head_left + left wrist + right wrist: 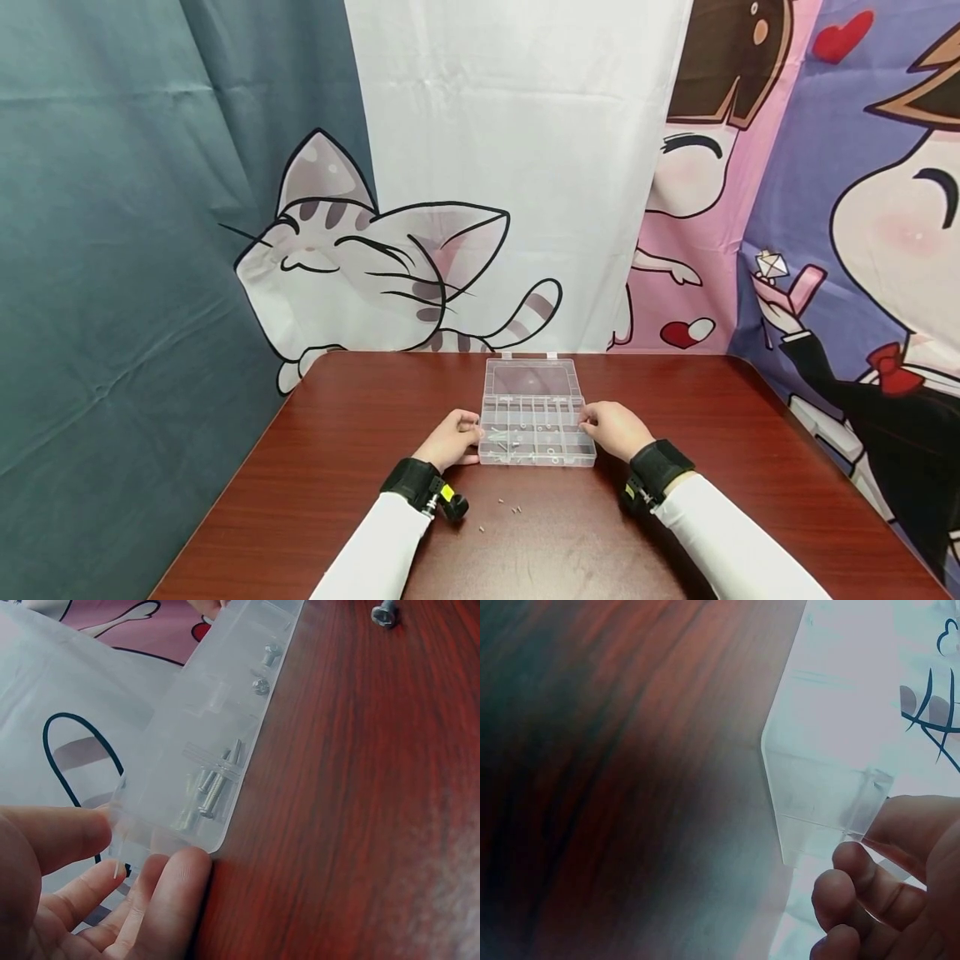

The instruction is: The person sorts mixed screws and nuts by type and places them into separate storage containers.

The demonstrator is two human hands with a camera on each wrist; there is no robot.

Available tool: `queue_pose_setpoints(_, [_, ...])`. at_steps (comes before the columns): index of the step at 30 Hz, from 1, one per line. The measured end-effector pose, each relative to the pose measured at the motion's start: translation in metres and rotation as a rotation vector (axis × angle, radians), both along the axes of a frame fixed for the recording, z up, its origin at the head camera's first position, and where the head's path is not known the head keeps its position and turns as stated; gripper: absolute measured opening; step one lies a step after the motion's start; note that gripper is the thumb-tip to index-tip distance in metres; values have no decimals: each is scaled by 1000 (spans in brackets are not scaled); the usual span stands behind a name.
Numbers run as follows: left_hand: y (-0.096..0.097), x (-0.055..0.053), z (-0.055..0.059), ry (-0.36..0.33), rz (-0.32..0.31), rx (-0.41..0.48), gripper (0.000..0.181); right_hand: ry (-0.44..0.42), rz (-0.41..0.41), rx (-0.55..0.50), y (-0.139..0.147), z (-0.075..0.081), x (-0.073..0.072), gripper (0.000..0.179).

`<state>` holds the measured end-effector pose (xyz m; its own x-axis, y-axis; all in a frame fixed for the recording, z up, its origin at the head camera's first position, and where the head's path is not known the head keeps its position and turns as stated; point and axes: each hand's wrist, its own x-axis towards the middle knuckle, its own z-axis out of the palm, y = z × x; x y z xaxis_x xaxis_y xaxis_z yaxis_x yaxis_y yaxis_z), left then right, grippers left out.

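Note:
A clear plastic compartment box sits on the table with its lid flipped back, away from me. My left hand holds the box's left end; in the left wrist view its thumb and fingertips meet the box near a corner. At the opposite end, my right hand grips the edge between thumb and curled fingers, which the right wrist view shows close up. Through the box wall, several metal screws are visible. Small nuts or washers lie in some compartments, too small to tell exactly.
A few tiny screws lie loose on the brown table, in front of the box. One loose screw shows close up in the left wrist view. Behind the table hangs a printed curtain with cartoon figures.

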<state>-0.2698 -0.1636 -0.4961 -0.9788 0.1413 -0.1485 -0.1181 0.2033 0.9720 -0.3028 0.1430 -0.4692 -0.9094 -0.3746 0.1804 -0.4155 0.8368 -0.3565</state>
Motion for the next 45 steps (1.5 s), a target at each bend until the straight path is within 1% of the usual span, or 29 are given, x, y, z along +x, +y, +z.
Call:
queue_pose_setpoints(4, [0,-1,1,0,2,1,39,4,3,0,1,0,0,6])
queue_pose_setpoints(10, [0,0,-2,-5,-4,0,40,5,2,13,2,-1,-1,8])
queue_pose_setpoints(14, [0,-1,-3,-3,8,-2,40,-7,1,27,2,1,-1,7])
queue_pose_setpoints(17, [0,-1,-3,0,11,-4,40,-6,-12,27,0,5,2,6])
queue_pose_setpoints(19, [0,-2,-3,-5,10,-3,41,21,-21,34,-2,7,6,6])
queue_pose_setpoints(23, [-1,-2,-2,-12,11,0,41,135,-7,35,-9,12,16,5])
queue_pose_setpoints(25, [-1,-3,-2,-8,10,-3,41,198,21,35,-14,15,23,5])
queue_pose_setpoints(27, [-1,-3,-1,-2,7,-5,41,234,64,26,-21,17,30,6])
queue_pose_setpoints(29, [-1,-3,-1,-1,3,-7,41,255,112,33,-27,18,36,6])
queue_pose_setpoints(31, [-1,-2,-1,0,3,-7,41,255,158,51,-35,19,44,7])
queue_pose_setpoints(34, [-1,-2,-1,-2,2,-5,41,232,247,87,-46,20,54,7])
queue_pose_setpoints(39, [-1,-2,-2,-6,7,-2,40,101,414,165,-62,18,71,9])
queue_pose_setpoints(41, [-1,-2,-2,-4,4,0,40,55,451,197,-67,16,75,11])
queue_pose_setpoints(45, [-1,-3,-2,4,0,4,41,24,494,226,-75,12,81,13])
